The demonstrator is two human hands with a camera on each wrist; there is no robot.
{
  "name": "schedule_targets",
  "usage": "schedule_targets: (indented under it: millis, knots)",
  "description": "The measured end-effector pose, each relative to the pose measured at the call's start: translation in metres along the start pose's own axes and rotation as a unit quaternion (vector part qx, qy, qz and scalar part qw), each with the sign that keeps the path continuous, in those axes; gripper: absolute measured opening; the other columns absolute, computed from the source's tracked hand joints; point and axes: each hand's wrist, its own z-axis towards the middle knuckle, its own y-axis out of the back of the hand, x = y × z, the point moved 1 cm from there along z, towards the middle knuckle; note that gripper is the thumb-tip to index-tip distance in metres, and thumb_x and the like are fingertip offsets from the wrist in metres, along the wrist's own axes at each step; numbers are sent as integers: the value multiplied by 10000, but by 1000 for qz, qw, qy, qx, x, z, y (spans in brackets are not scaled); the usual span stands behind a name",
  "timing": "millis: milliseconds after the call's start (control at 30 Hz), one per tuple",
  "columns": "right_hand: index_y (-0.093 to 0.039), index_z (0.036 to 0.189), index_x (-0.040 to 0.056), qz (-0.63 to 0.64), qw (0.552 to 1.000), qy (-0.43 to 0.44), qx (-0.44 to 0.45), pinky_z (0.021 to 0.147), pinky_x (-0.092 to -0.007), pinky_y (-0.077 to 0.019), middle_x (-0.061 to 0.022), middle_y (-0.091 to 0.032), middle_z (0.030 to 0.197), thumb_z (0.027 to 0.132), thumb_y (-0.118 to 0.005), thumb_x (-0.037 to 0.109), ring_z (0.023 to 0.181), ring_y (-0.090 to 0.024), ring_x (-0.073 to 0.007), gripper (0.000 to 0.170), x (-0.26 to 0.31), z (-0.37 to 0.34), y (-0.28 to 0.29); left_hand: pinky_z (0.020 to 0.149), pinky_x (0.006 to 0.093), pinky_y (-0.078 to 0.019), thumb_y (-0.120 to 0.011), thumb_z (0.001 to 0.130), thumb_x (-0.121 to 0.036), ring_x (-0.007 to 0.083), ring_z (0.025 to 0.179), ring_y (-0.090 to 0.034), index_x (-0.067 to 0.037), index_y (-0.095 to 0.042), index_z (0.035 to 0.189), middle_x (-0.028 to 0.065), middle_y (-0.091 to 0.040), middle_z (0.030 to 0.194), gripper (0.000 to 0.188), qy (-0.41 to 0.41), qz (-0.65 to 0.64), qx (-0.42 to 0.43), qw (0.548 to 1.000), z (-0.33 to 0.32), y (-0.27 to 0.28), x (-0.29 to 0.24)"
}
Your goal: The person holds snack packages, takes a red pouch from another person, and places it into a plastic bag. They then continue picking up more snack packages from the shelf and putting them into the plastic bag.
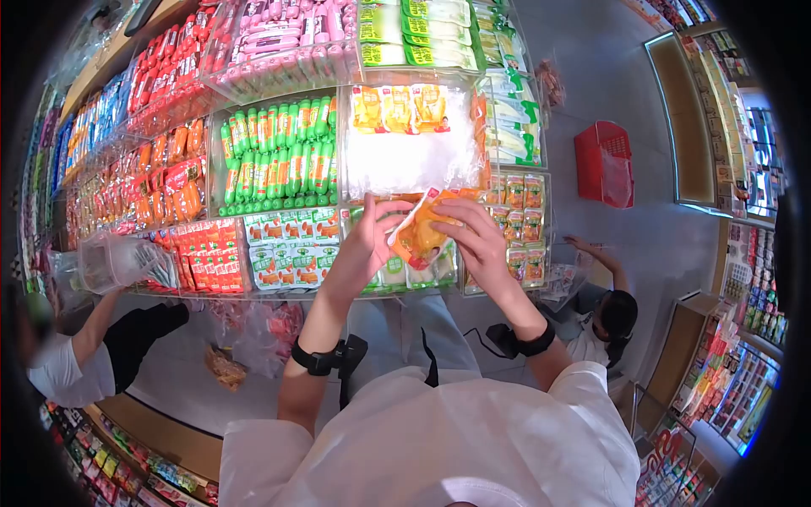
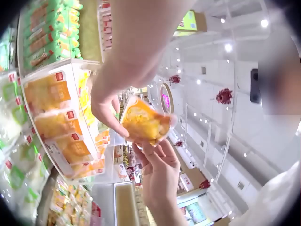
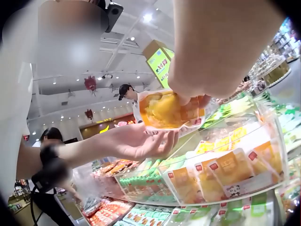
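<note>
An orange and white food packet (image 1: 420, 235) is held up before the body, above the front edge of the display. My right hand (image 1: 480, 243) grips its right side, fingers curled over its face. At its left edge, my left hand (image 1: 365, 249) touches the packet with loosely extended fingers, thumb apart. The left wrist view has the packet (image 2: 143, 123) between my left hand (image 2: 106, 113) and my right hand (image 2: 161, 176). In the right wrist view, my left hand (image 3: 146, 141) lies palm up below the packet (image 3: 164, 110), and my right hand (image 3: 202, 89) covers its top edge.
Clear-walled bins hold orange packets (image 1: 401, 108), green-wrapped sticks (image 1: 279, 152) and red packets (image 1: 207, 258). A red basket (image 1: 605, 162) stands on the floor at the right. One person (image 1: 76, 359) is at the left, another (image 1: 604, 317) at the right.
</note>
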Motion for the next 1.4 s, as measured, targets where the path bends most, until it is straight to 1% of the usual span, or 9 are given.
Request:
schedule_targets:
  millis: [133, 233, 333, 633, 833, 933, 1033, 1200, 1400]
  knots:
    - [-609, 908, 14, 0, 1000, 4, -18, 904, -342, -399, -115, -569, 1084, 735, -560, -54, 1055, -507, -296, 192, 1, 1, 7, 892, 300, -424, -558, 818, -36, 177, 1059, -514, 16, -399, 1180, 122, -502, 1152, 399, -26, 105, -1, 994, 5, -9, 8]
    - [-571, 967, 12, 40, 978, -138, -154, 875, -306, -409, -104, -586, 1035, 800, -539, -15, 1000, -544, -230, 172, -10, -5, 6, 890, 295, -424, -589, 775, 10, 169, 1052, -516, 16, -406, 1175, 113, -509, 1144, 440, -82, 138, -5, 987, 6, -17, 10]
    - [-521, 1032, 3, 330, 870, -325, -169, 802, -264, -430, -84, -599, 969, 869, -499, 53, 919, -561, -150, 172, -21, -10, 1, 868, 275, -423, -609, 754, 16, 153, 1012, -526, 18, -430, 1150, 101, -531, 1103, 434, -109, 150, -45, 982, 9, -21, 12]
    - [-518, 1007, 2, 367, 829, -388, -167, 665, -231, -455, -72, -612, 840, 898, -470, 101, 758, -572, -105, 154, -40, -58, 3, 658, 260, -439, -663, 729, -28, 114, 778, -572, 20, -578, 842, 84, -619, 839, 148, -113, 356, -172, 912, 148, -3, -9]
    - [-540, 965, 10, 363, 802, -425, -209, 637, -224, -455, -64, -615, 815, 901, -462, 95, 712, -568, -97, 132, -42, -94, 23, 612, 307, -449, -680, 694, -50, 180, 702, -599, 32, -617, 835, 121, -637, 794, 175, -134, 411, -246, 867, 269, 26, 7]
    - [-542, 956, 9, 356, 789, -450, -222, 629, -223, -455, -60, -618, 809, 900, -459, 90, 697, -569, -99, 129, -45, -112, 34, 579, 274, -444, -659, 728, -28, 149, 651, -578, 29, -614, 825, 91, -632, 777, 122, -131, 446, -263, 846, 287, 27, 13]
    - [-544, 950, 5, 359, 780, -459, -229, 625, -223, -453, -59, -615, 806, 900, -458, 86, 693, -567, -100, 128, -53, -129, 39, 654, 335, -457, -704, 672, -88, 238, 733, -619, 44, -626, 843, 159, -641, 792, 230, -147, 508, -254, 810, 288, 26, 10]
    - [-543, 950, -3, 377, 766, -471, -222, 625, -222, -451, -63, -610, 801, 898, -461, 82, 692, -563, -100, 128, -62, -144, 48, 634, 298, -461, -727, 671, -160, 215, 718, -618, 8, -634, 823, 144, -647, 800, 244, -170, 376, -157, 897, 269, 20, 9]
    - [-537, 944, -11, 380, 770, -463, -219, 623, -219, -446, -64, -602, 797, 898, -462, 74, 701, -555, -94, 123, -67, -143, 61, 675, 384, -474, -757, 646, -242, 301, 771, -601, 25, -561, 837, 161, -621, 829, 382, -143, 739, -301, 585, 261, -39, 8]
